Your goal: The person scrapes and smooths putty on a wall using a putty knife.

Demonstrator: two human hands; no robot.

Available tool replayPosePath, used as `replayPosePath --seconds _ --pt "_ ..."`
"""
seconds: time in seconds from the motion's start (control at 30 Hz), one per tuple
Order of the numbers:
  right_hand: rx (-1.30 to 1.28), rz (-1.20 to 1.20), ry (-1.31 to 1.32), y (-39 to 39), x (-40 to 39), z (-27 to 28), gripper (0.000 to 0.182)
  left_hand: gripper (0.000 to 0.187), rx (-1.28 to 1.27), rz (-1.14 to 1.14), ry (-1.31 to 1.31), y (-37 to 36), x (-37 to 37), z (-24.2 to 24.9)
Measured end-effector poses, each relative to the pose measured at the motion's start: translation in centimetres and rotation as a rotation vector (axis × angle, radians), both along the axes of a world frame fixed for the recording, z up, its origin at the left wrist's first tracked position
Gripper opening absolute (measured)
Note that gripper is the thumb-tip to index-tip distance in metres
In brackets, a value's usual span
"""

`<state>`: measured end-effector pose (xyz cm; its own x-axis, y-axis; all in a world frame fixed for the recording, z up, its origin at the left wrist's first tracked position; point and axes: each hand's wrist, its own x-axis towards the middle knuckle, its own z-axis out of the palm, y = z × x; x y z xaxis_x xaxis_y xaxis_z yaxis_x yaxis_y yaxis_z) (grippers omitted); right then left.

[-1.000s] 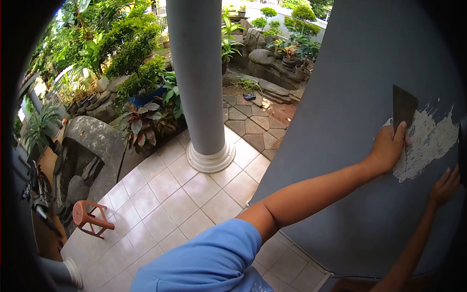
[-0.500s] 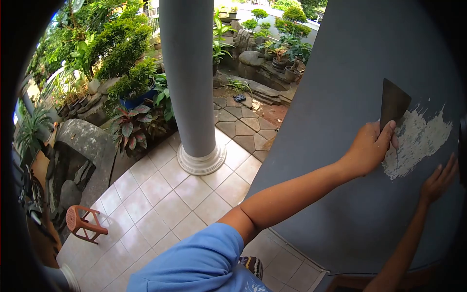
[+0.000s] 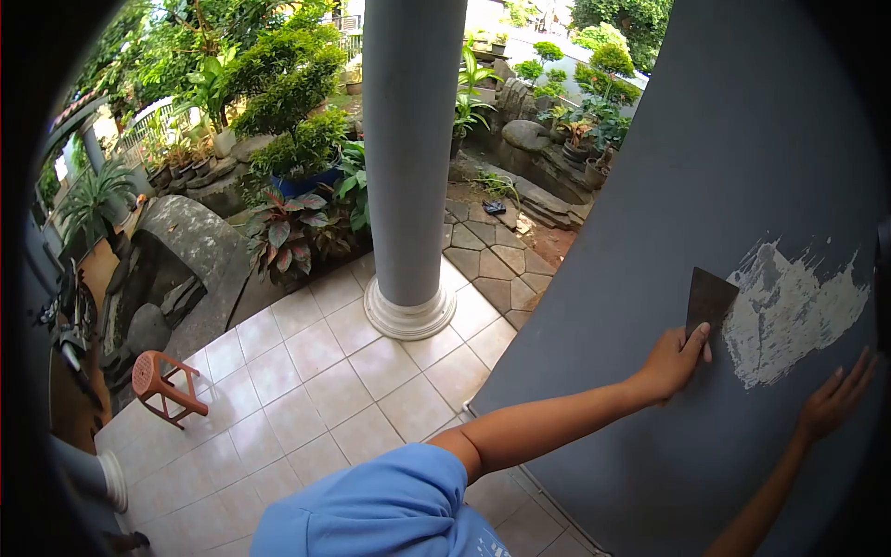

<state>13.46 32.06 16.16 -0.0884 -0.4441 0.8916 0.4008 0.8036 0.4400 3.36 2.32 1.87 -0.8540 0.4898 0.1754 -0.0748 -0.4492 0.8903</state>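
My left hand [image 3: 676,362] is closed around the handle of a putty knife [image 3: 711,297], its wide dark blade pointing up. The blade's right corner is at the left edge of a rough, whitish-grey patch of filler [image 3: 789,311] on the grey wall [image 3: 594,353]. Most of the handle is hidden in my fingers. To the lower right of the patch, my right hand [image 3: 835,401] rests against the wall with its fingers stretched out, holding nothing.
A grey round column [image 3: 413,167] with a white base stands on the tiled floor [image 3: 343,408]. Farther left is a brown plastic stool [image 3: 167,382]. Plants, rocks and stone paving [image 3: 492,265] lie beyond the tiles.
The putty knife in my left hand has moved down and left, from the patch's upper left part to its left edge. My right hand stays at the wall. The camera view has shifted.
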Motion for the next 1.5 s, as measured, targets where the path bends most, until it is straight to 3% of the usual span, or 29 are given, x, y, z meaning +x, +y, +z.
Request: replayPosePath --seconds 0.17,0.3,0.4,0.5,0.63,0.77,0.87,0.97,1.07,1.17,1.23,1.37,1.5 --pt "0.004 0.019 0.005 -1.1 0.1 0.2 0.045 0.057 0.145 0.036 0.176 0.3 -2.3 8.4" --pt "0.015 0.031 0.017 -1.4 0.2 0.1 0.044 0.055 0.097 0.078 0.147 0.4 -1.5 7.5" --pt "0.020 0.027 0.023 -1.4 0.1 0.2 0.044 0.054 0.033 0.006 0.049 0.5 0.2 3.1" --pt "0.024 0.003 0.034 -1.5 0.3 0.3 0.044 0.054 0.014 -0.024 0.052 0.2 0.0 4.7" --pt "0.028 0.041 0.040 -2.0 0.2 0.3 0.044 0.053 0.011 -0.005 0.107 -0.5 -0.3 11.2" --pt "-0.021 0.020 0.055 -2.7 0.3 -0.1 0.045 0.054 0.008 0.010 0.060 -0.3 0.5 8.5" --pt "-0.056 0.047 0.077 -2.8 0.1 -0.4 0.045 0.053 0.001 -0.012 -0.014 0.5 0.7 1.2" --pt "-0.084 0.025 0.085 -2.9 0.0 -0.6 0.046 0.050 0.027 0.047 0.046 0.6 1.1 1.9" --pt "-0.092 0.016 0.094 -2.9 -0.2 -0.6 0.047 0.048 0.025 0.082 0.009 -0.1 0.5 8.5" --pt "-0.112 -0.008 0.086 -3.1 0.1 -0.9 0.048 0.048 0.051 0.103 -0.019 0.0 0.2 10.5" --pt "-0.110 -0.013 0.086 -3.0 0.1 -0.8 0.048 0.048 0.068 0.091 -0.048 0.1 0.7 9.7" --pt "-0.133 -0.026 0.099 -3.1 0.2 -0.8 0.047 0.045 0.104 -0.009 -0.093 0.6 1.0 3.2" --pt "-0.122 0.001 0.086 -3.2 0.3 -0.7 0.047 0.043 0.191 0.079 -0.098 0.0 1.1 6.7"
